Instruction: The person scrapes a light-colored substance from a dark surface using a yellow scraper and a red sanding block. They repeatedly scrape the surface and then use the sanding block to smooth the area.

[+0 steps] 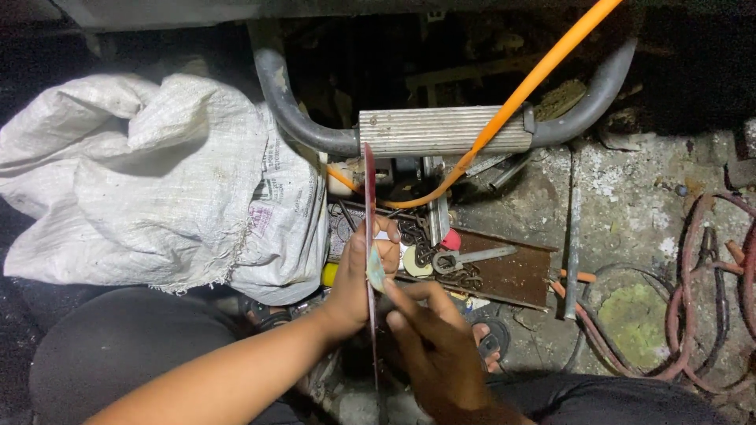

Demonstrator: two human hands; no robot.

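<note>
A thin flat red sheet (369, 181) stands on edge, seen as a narrow strip running from the ribbed metal step down between my hands. My left hand (364, 271) grips it from the left side, thumb and fingers pinched on it. My right hand (429, 346) is at its right side, with the index finger and thumb touching the sheet where a small pale green patch (376, 273) shows. The sheet's lower part is hidden between my hands and knees.
A large white woven sack (150, 177) lies at left. A ribbed metal step (441, 130) on a grey bent tube (283, 102) is ahead, crossed by an orange hose (543, 75). A rusty tray (504, 271) holds a chain, a spanner and small parts. Reddish hoses (693, 299) coil at right.
</note>
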